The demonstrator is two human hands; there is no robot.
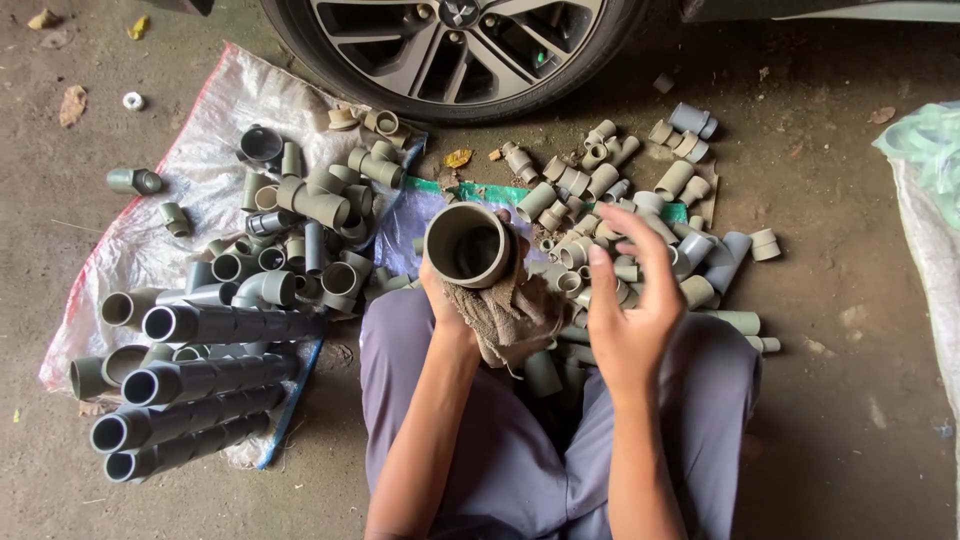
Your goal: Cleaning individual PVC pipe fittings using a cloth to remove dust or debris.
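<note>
Grey trousers (500,470) fill the lower middle of the frame, the person's knees spread apart on the dirt floor (860,420). Both forearms rise from the bottom edge. Toward the centre, the left hand (455,300) has its grip clamped on a wide grey pipe coupling (468,245), whose open mouth faces up at the camera; a brown rag (510,310) is bunched against the same hand and hangs just below the fitting. Right of it, the right hand (632,300) hovers with its fingers (650,235) spread apart, holding nothing, its back turned to the camera, near the coupling but not touching it.

Behind the hands, in the upper middle and upper right, lies a heap of small grey pipe fittings (600,185), short sleeves and elbows tumbled together on the floor and on a bit of green sheet (490,190). At the left a white woven sack (190,180) is spread flat; on it sit more elbows and tees (320,200), and in the lower left several long grey pipe lengths (210,380) lie side by side, open ends toward the left. One lone fitting (133,181) rests apart near the sack's upper left edge.

Across the top middle stands a car wheel (450,45) with dark spokes. Another pale sack (925,200) shows at the right edge.
</note>
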